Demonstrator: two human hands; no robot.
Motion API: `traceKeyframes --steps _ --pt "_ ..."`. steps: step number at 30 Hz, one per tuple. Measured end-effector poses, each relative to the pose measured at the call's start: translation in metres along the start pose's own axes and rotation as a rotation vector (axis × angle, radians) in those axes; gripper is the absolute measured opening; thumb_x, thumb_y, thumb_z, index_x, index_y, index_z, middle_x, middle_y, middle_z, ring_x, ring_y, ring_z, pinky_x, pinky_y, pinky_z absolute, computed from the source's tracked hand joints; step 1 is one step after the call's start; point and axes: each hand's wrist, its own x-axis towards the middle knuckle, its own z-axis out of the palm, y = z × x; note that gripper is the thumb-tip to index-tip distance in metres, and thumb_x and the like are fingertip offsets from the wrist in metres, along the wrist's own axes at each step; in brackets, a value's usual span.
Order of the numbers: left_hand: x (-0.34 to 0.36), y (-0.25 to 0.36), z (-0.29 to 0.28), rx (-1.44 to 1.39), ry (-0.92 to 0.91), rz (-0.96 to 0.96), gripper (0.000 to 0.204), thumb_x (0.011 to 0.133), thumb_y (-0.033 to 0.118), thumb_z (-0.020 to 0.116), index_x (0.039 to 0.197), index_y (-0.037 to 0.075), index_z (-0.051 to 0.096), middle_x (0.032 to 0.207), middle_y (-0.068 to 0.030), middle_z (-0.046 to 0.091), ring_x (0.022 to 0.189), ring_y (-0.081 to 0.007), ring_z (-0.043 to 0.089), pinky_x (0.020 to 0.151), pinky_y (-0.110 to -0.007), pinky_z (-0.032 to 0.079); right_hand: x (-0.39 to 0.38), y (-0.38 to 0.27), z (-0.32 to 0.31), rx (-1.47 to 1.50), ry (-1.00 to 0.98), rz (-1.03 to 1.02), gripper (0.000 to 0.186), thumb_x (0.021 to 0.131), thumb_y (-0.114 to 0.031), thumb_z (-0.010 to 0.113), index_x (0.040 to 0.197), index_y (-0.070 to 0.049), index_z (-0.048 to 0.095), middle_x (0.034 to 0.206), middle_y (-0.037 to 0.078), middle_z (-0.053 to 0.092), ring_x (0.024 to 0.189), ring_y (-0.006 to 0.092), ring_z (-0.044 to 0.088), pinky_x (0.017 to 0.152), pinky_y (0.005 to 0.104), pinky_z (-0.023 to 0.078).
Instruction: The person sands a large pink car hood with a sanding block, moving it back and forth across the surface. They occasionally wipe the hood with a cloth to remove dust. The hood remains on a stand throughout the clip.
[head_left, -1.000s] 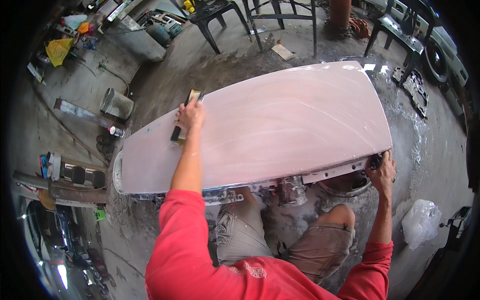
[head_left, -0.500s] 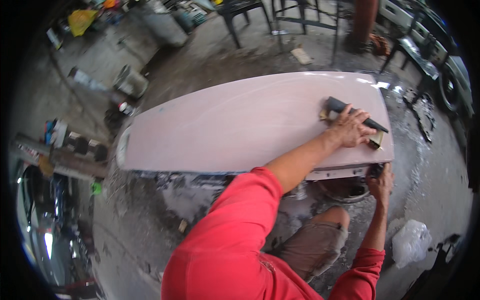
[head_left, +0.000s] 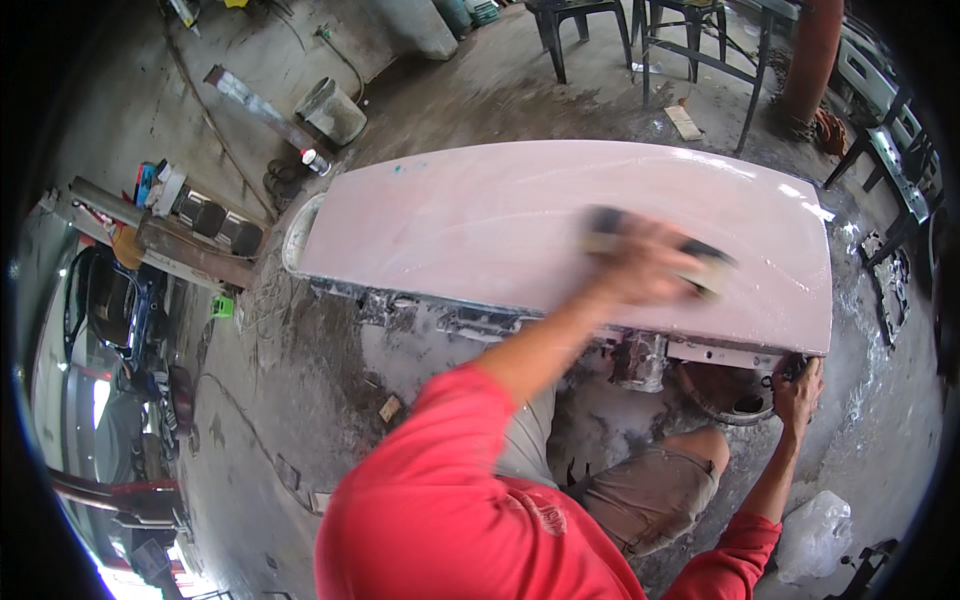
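A long pale pink panel (head_left: 480, 210) with wet streaks lies across the view, metal fittings along its near edge. My left hand (head_left: 650, 260) grips a dark and tan sanding block (head_left: 705, 262) against the middle-right of the panel's top, both blurred by motion. My right hand (head_left: 800, 395) holds the dark fitting (head_left: 792, 368) at the panel's near right corner, its fingertips partly hidden. A round metal rim (head_left: 720, 415) is underneath beside it. My bare knee (head_left: 705, 445) is below the near edge.
Plastic chairs (head_left: 565, 30) and a red column (head_left: 810, 70) stand beyond the panel. A bucket (head_left: 335, 110), metal beams (head_left: 195, 255) and a small green object (head_left: 222, 307) lie at left. A cut metal piece (head_left: 890, 290) and a plastic bag (head_left: 820, 540) lie at right.
My left hand and the block swept from the panel's left part to its right end, then back toward the middle-right. My right hand stays at the corner. The view has shifted.
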Motion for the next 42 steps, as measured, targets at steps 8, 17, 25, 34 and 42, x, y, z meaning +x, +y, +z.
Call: traceKeyframes --steps 8,17,25,34,42 --pt "-0.015 0.068 0.009 0.044 0.032 0.098 0.05 0.092 0.055 0.08 0.138 0.035 0.081 0.156 -0.0186 0.065 0.145 -0.039 0.059 0.121 -0.064 0.038 0.009 0.001 -0.013 0.175 -0.137 -0.053 0.067 0.088 -0.028 0.081 0.147 -0.003 0.059 0.14 0.027 0.069 0.125 0.0519 0.066 0.106 0.0584 0.051" --pt "-0.317 -0.204 -0.374 0.763 0.114 -1.3 0.041 0.1 0.038 0.079 0.141 0.035 0.076 0.15 -0.0051 0.067 0.14 -0.0302 0.062 0.115 -0.059 0.044 0.007 0.021 0.007 0.123 -0.043 -0.073 0.078 0.086 -0.023 0.08 0.157 -0.005 0.053 0.146 0.03 0.064 0.135 0.0513 0.06 0.115 0.0596 0.045" --pt "-0.057 0.052 -0.036 -0.016 0.205 -0.124 0.047 0.088 0.052 0.084 0.129 0.03 0.082 0.137 -0.0142 0.07 0.133 -0.037 0.063 0.124 -0.068 0.036 0.01 0.002 -0.005 0.137 -0.029 -0.069 0.065 0.095 -0.028 0.077 0.151 -0.002 0.059 0.139 0.031 0.069 0.127 0.0536 0.066 0.109 0.0587 0.051" --pt "-0.17 -0.059 -0.192 0.201 0.133 -0.349 0.052 0.087 0.036 0.088 0.138 0.025 0.079 0.14 -0.0118 0.072 0.134 -0.0381 0.063 0.111 -0.055 0.049 0.007 0.017 0.003 0.072 -0.036 -0.081 0.061 0.097 -0.035 0.075 0.143 0.001 0.06 0.134 0.034 0.066 0.123 0.0572 0.063 0.104 0.0616 0.049" --pt "-0.21 -0.082 -0.21 0.461 0.036 -0.526 0.052 0.086 0.026 0.086 0.138 0.026 0.081 0.147 -0.014 0.07 0.133 -0.0401 0.065 0.112 -0.057 0.046 0.002 0.018 0.011 -0.004 -0.05 -0.002 0.079 0.079 -0.025 0.085 0.147 0.0 0.054 0.141 0.027 0.065 0.131 0.0491 0.061 0.114 0.0562 0.047"
